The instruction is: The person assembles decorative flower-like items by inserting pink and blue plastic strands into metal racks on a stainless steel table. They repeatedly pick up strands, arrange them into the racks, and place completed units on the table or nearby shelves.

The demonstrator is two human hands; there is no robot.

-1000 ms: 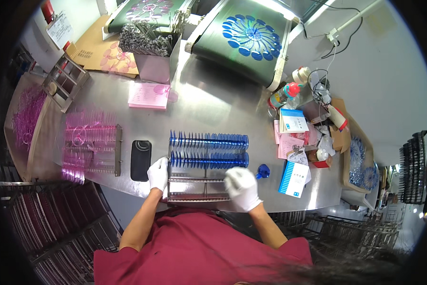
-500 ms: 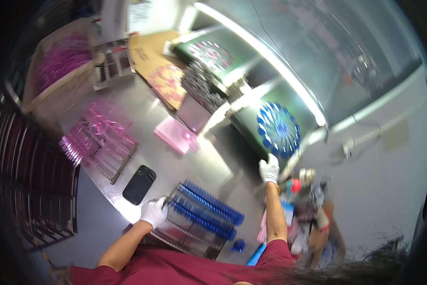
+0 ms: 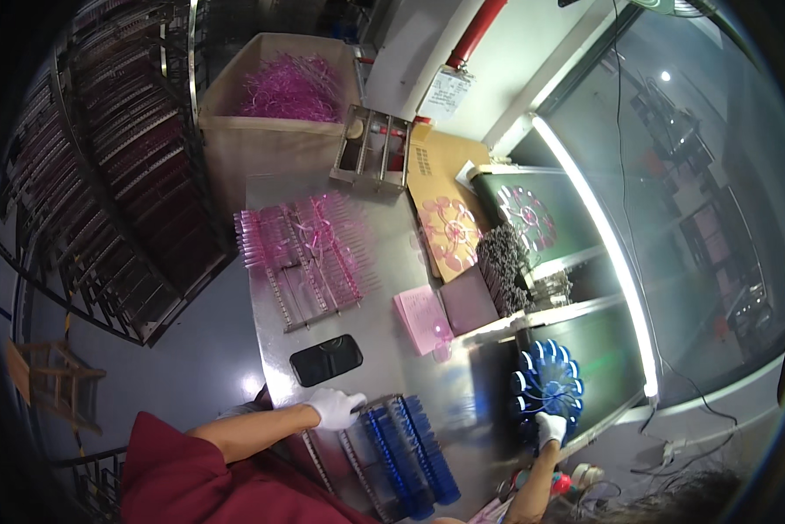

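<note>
My right hand [image 3: 550, 430], in a white glove, grips the near edge of a round blue plastic moulding [image 3: 551, 384]. Its rounded pieces fan out in a wheel, tilted over the dark green belt [image 3: 602, 336]. My left hand [image 3: 333, 409], gloved too, has its fingers closed at the far end of a metal rack [image 3: 351, 454]. Rows of small blue plastic pieces [image 3: 410, 454] line that rack, close in front of my body. Just beyond my left hand, a black phone [image 3: 326, 359] lies on the metal table [image 3: 379, 323].
Pink plastic pieces [image 3: 314, 249] fill another rack on the left. Behind stand a bin [image 3: 270, 140] of pink scraps and a small metal frame [image 3: 371, 153]. A pink pad [image 3: 423, 319] and cardboard [image 3: 440, 170] lie mid-table. A lamp tube [image 3: 598, 236] runs above the belts.
The view has turned, so the scene sits differently in it. The blue moulding, flatter on the belt before, now tilts up in my right hand. My left hand stays at the rack's end.
</note>
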